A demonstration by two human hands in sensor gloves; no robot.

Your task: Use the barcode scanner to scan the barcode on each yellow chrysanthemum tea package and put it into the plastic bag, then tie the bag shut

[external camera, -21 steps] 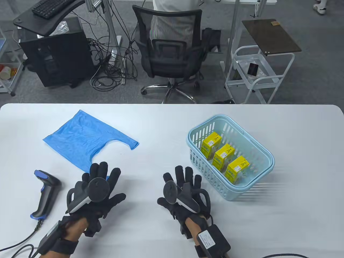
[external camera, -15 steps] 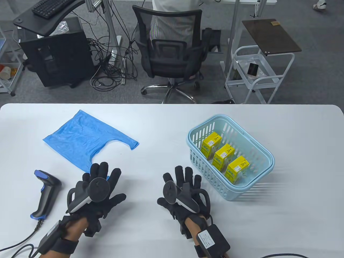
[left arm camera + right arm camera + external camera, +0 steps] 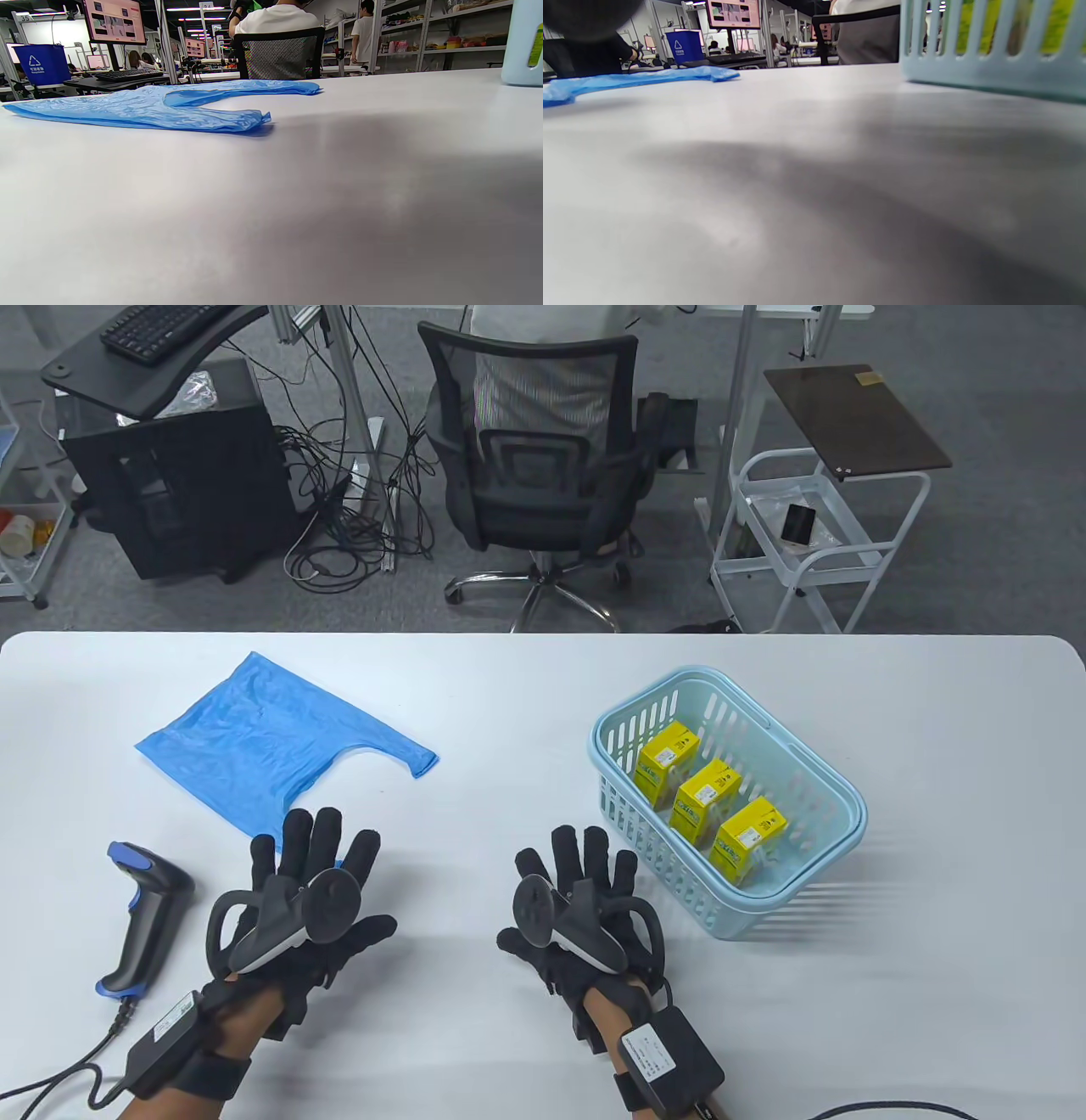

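Three yellow tea packages [image 3: 702,795] stand in a row inside a light blue basket [image 3: 628,814] at the table's right. A blue plastic bag [image 3: 271,738] lies flat at the left, also seen in the left wrist view as the bag [image 3: 169,106]. The black and blue barcode scanner [image 3: 144,912] lies near the left front edge. My left hand [image 3: 314,857] lies flat on the table with straight, spread fingers, its fingertips at the bag's near edge. My right hand [image 3: 585,861] lies flat too, fingers spread, just left of the basket. Neither holds anything.
The scanner's cable [image 3: 51,1073] runs off the front left corner. Another cable [image 3: 891,1107] lies at the front right. The basket wall [image 3: 992,63] is close in the right wrist view. Beyond the table stand an office chair [image 3: 534,466] and a white cart [image 3: 814,534].
My left hand has shifted a little to the left and rolled slightly, its fingers spreading more. The right hand and all objects stay where they were.
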